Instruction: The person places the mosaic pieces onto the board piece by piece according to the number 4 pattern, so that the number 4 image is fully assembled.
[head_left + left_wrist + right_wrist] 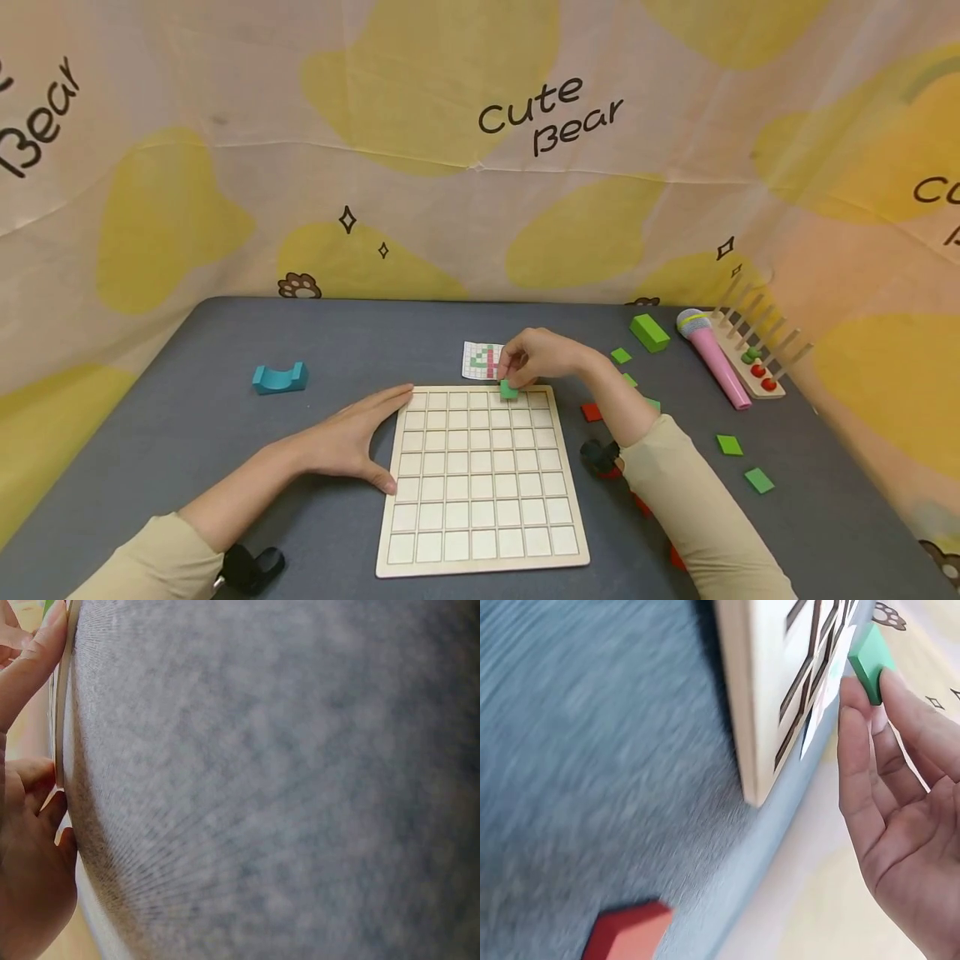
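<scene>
A wooden grid board (483, 568) with square recesses lies on the table in the head view. My left hand (345, 437) touches its left edge, thumb low on the side and straight fingers reaching the upper left corner. Above the board's top row, my right hand (543, 354) pinches a green square tile (508, 389) between thumb and fingers. The right wrist view shows this green tile (871, 660) tilted and apart from the board. Just behind the board lies a small pattern card (478, 361) with green and red squares, partly hidden by the right hand.
Loose green tiles (729, 445) and red tiles (592, 412) are scattered at the right, some behind the right arm. Farther back are a green block (649, 333), a pink toy microphone (718, 367) and a pegged wooden rack (771, 395). A teal curved block (280, 379) stands at left.
</scene>
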The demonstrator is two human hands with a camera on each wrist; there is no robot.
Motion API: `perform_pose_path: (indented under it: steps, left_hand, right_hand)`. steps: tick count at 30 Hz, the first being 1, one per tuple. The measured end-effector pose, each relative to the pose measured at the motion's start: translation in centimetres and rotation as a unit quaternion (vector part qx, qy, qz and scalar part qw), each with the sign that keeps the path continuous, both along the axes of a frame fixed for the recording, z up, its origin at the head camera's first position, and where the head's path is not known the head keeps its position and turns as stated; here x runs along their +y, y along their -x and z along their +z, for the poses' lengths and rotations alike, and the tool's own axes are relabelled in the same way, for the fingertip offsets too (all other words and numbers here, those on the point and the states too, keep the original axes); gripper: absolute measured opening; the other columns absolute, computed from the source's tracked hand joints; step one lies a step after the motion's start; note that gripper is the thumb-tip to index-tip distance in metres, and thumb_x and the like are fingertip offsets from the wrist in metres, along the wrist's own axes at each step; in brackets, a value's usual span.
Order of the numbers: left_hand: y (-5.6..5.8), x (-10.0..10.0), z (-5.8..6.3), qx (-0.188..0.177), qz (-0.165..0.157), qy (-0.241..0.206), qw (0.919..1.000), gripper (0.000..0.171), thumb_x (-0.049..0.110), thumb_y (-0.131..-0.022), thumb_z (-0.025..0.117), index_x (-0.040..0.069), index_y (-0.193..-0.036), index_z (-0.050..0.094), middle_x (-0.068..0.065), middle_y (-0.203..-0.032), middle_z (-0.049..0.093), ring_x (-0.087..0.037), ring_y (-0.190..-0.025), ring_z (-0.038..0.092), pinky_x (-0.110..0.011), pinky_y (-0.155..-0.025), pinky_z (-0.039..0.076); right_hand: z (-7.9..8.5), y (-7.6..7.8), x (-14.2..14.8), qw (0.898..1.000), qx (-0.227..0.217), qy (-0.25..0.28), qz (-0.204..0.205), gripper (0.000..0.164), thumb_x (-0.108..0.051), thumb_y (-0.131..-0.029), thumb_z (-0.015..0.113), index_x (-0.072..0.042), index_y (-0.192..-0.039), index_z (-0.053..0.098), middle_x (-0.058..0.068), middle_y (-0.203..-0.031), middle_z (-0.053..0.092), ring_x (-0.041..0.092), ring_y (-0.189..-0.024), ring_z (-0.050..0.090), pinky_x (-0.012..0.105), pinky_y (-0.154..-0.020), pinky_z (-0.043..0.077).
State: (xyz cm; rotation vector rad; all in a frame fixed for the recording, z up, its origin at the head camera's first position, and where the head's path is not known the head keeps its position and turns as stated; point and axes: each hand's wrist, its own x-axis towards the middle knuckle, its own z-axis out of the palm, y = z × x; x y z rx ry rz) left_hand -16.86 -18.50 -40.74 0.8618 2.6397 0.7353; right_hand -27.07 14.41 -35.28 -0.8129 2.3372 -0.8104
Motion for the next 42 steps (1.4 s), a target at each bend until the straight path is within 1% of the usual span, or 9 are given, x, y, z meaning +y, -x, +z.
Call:
perform_pose_path:
  steps: [5,9,13,17,24,30,36,42]
  left_hand:
    - [0.0,0.0,-0.1,0.003,0.001,0.004,1.0000,0.128,0.066,-0.060,0.085,0.005,-0.156,0.026,-0.011,-0.165,0.023,-0.037,-0.150,0.029,-0.061,-0.114,0.033]
    - [0.0,0.0,-0.1,0.004,0.000,0.002,1.0000,0.128,0.066,-0.059,0.085,0.005,-0.156,0.026,-0.012,-0.165,0.023,-0.038,-0.150,0.029,-0.062,-0.113,0.033]
    - [-0.1,0.0,0.0,0.004,0.000,0.001,1.0000,0.129,0.066,-0.059,0.085,0.004,-0.156,0.026,-0.013,-0.165,0.022,-0.038,-0.150,0.029,-0.062,-0.113,0.033]
    - [-0.1,-0.1,-0.1,0.004,0.001,0.002,1.0000,0.129,0.066,-0.059,0.085,0.004,-0.156,0.026,-0.013,-0.165,0.022,-0.038,-0.150,0.029,-0.062,-0.113,0.033]
    - [0.0,0.0,-0.3,0.004,0.000,0.001,1.0000,0.130,0.067,-0.059,0.084,0.005,-0.156,0.026,-0.012,-0.166,0.022,-0.038,-0.150,0.028,-0.061,-0.114,0.032]
    - [0.0,-0.1,-0.1,0.006,0.001,0.001,1.0000,0.129,0.066,-0.059,0.085,0.004,-0.156,0.026,-0.012,-0.165,0.022,-0.038,-0.150,0.029,-0.061,-0.114,0.033]
    - [0.0,-0.2,-0.1,0.011,-0.003,0.006,0.9999,0.129,0.067,-0.060,0.084,0.004,-0.156,0.026,-0.013,-0.165,0.023,-0.038,-0.150,0.029,-0.061,-0.114,0.033]
    - [0.0,0.0,-0.1,0.008,-0.005,0.003,1.0000,0.128,0.066,-0.060,0.084,0.003,-0.156,0.026,-0.013,-0.165,0.022,-0.038,-0.150,0.029,-0.061,-0.114,0.033]
  right_hand:
    - [-0.3,0.0,-0.8,1.000,-0.002,-0.003,0.005,0.011,-0.003,-0.086,0.071,-0.009,-0.096,0.074,0.002,-0.081,0.071,0.013,-0.067,0.060,0.026,-0.068,0.052]
    - [-0.7,0.0,-1.3,1.000,0.003,-0.013,0.009,0.011,-0.002,-0.085,0.071,-0.009,-0.094,0.073,0.001,-0.080,0.070,0.011,-0.066,0.059,0.024,-0.066,0.051]
    - [-1.0,-0.1,-1.6,1.000,0.015,-0.018,0.008,0.010,-0.003,-0.084,0.072,-0.009,-0.092,0.072,0.001,-0.079,0.070,0.010,-0.067,0.062,0.023,-0.067,0.052]
    - [-1.3,-0.2,-1.7,1.000,0.017,-0.016,0.006,0.009,-0.004,-0.084,0.074,-0.010,-0.090,0.072,0.001,-0.078,0.070,0.010,-0.067,0.063,0.022,-0.067,0.051]
    - [-1.4,-0.3,-1.6,1.000,0.006,-0.017,-0.002,0.009,-0.004,-0.085,0.074,-0.012,-0.089,0.073,-0.001,-0.078,0.069,0.009,-0.067,0.062,0.022,-0.066,0.051]
    - [-1.3,-0.5,-1.6,1.000,0.022,-0.009,-0.006,0.007,-0.006,-0.085,0.075,-0.011,-0.090,0.074,0.001,-0.082,0.072,0.008,-0.069,0.063,0.021,-0.068,0.052]
    - [-1.5,-0.6,-1.7,0.999,0.038,-0.013,-0.005,0.006,-0.009,-0.084,0.076,-0.011,-0.090,0.076,-0.001,-0.082,0.071,0.007,-0.069,0.058,0.020,-0.068,0.048]
    - [-1.6,-0.7,-1.6,0.999,0.042,-0.017,0.001,0.006,-0.009,-0.084,0.076,-0.013,-0.089,0.076,-0.001,-0.081,0.069,0.008,-0.068,0.057,0.021,-0.066,0.047]
